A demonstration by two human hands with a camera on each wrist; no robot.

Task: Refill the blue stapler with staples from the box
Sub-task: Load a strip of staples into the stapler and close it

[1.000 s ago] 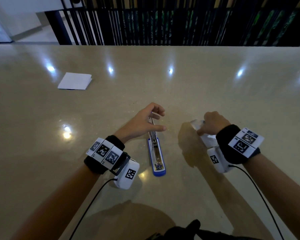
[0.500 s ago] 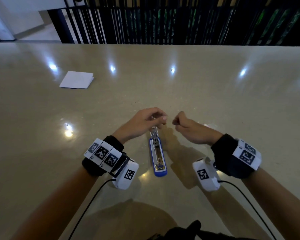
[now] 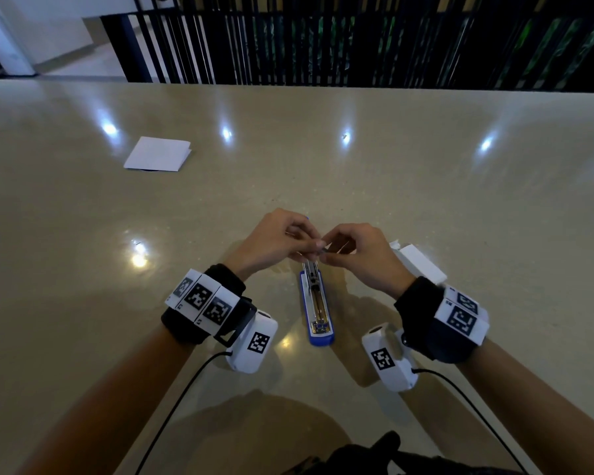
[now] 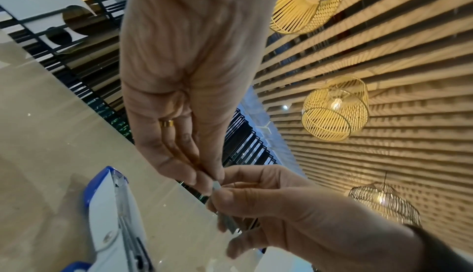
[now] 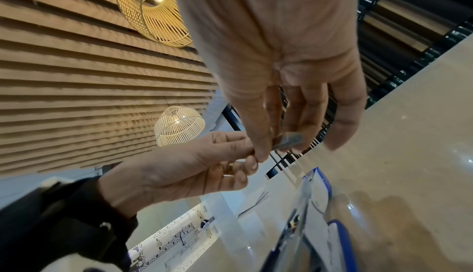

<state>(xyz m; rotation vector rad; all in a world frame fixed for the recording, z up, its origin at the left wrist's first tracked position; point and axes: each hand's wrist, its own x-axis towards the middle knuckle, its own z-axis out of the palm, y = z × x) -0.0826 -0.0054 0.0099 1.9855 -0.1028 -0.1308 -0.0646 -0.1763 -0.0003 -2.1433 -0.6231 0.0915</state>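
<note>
glossy beige table [image 3: 426, 186]; black slatted railing [image 3: 323, 39] beyond the grip; 3 wicker lamps [image 4: 335, 108] above.

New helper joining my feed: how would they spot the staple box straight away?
On the beige table, find the open blue stapler near the person. The staple box lies just right of it, behind the right hand: small and white, unlike the flat folded paper far left.
</note>
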